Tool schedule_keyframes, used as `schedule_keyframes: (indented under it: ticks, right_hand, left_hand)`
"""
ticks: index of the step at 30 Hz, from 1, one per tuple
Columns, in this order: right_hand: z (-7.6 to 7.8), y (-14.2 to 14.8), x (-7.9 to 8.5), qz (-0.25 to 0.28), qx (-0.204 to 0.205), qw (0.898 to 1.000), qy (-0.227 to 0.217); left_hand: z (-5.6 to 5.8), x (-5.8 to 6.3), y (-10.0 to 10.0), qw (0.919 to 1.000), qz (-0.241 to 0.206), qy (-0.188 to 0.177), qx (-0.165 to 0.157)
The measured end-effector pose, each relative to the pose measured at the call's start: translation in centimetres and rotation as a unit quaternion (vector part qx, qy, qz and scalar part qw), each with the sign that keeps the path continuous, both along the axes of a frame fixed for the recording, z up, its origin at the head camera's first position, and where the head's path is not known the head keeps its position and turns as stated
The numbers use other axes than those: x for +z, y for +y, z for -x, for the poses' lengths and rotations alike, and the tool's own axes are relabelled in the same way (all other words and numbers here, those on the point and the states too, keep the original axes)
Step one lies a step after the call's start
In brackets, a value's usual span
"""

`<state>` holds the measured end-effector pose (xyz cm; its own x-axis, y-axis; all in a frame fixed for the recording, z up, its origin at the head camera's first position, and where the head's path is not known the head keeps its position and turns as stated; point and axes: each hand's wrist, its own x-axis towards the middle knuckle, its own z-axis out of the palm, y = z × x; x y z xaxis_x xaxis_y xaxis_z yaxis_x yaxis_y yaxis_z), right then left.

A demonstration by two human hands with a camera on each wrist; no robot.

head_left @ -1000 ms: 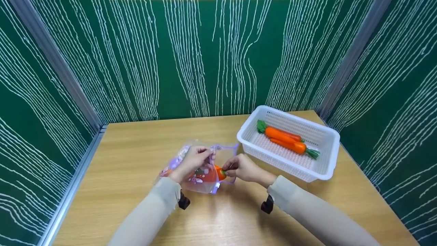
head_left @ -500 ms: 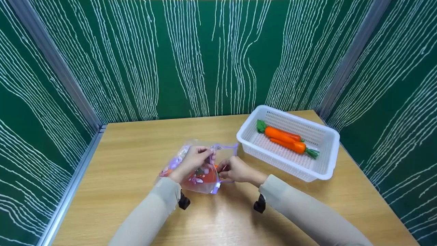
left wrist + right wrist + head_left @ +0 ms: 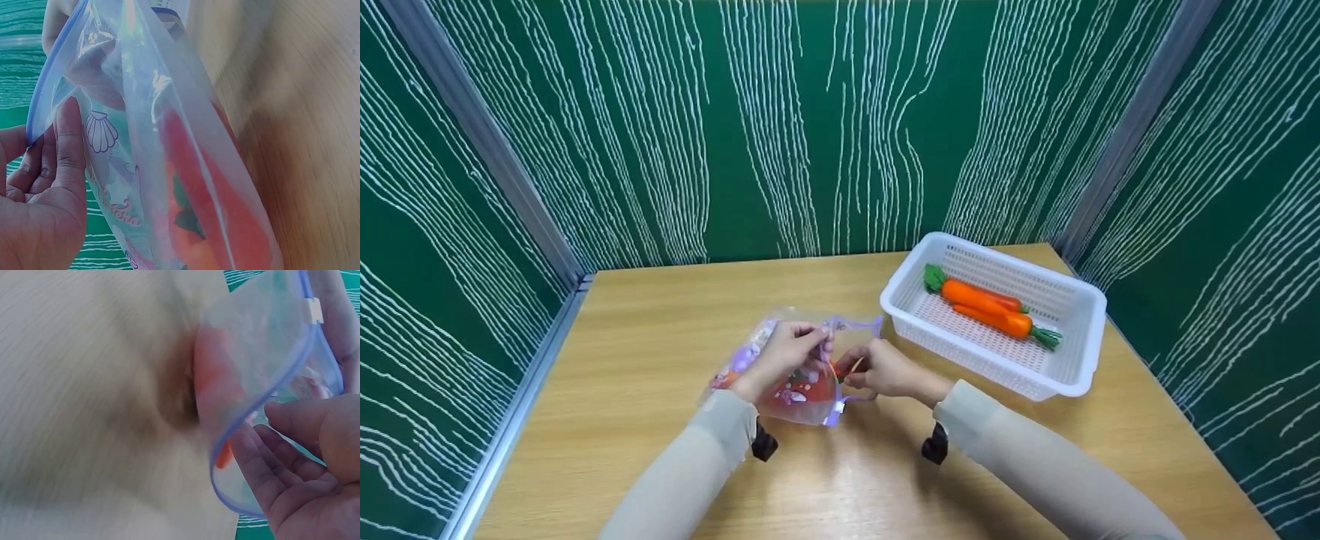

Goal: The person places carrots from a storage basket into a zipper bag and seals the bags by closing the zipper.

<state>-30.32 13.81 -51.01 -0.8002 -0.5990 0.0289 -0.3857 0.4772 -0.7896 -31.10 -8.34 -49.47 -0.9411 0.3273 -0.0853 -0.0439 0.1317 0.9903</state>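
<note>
A clear zip bag (image 3: 802,397) with a purple rim and printed pictures lies on the table, its mouth spread towards the right. Orange-red vegetables (image 3: 219,214) with green parts, seemingly carrots, show blurred through the plastic. My left hand (image 3: 791,349) pinches the bag's upper rim between thumb and fingers. At the mouth is my right hand (image 3: 889,367), its fingertips inside the rim and thumb apart from the index finger (image 3: 256,455). An orange end (image 3: 224,455) shows beside those fingers; I see nothing gripped between them.
A white perforated basket (image 3: 967,349) stands at the right, near the bag. Inside it lie an orange carrot (image 3: 971,294) with a leafy top, another carrot (image 3: 1012,324) with a green tuft, and a redder one behind. Green walls with white lines enclose the table (image 3: 660,300).
My right hand has pushed the orange, green-topped vegetable leftward into the bag, then drawn back slightly. The left hand and the basket have stayed in place.
</note>
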Motion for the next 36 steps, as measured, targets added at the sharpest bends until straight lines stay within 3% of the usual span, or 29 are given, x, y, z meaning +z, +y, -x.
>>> schedule_keyframes:
  ticks: [10,18,24,36]
  right_hand:
    - [0.3,2.3,2.1,-0.001,-0.025,1.0,0.003]
    - [0.8,4.7,3.6,-0.013,-0.069,0.997,0.018]
    - [1.3,6.9,3.9,-0.026,-0.115,0.992,0.053]
    - [2.3,10.2,3.7,-0.064,-0.201,0.976,0.045]
  left_hand:
    - [-0.2,0.0,-0.1,0.9998,-0.011,-0.003,-0.017]
    - [-0.3,0.0,-0.1,0.9991,-0.029,0.001,-0.03]
    - [-0.3,0.0,-0.1,0.999,-0.027,-0.007,-0.036]
    - [-0.3,0.1,-0.1,0.9991,-0.032,-0.005,-0.028]
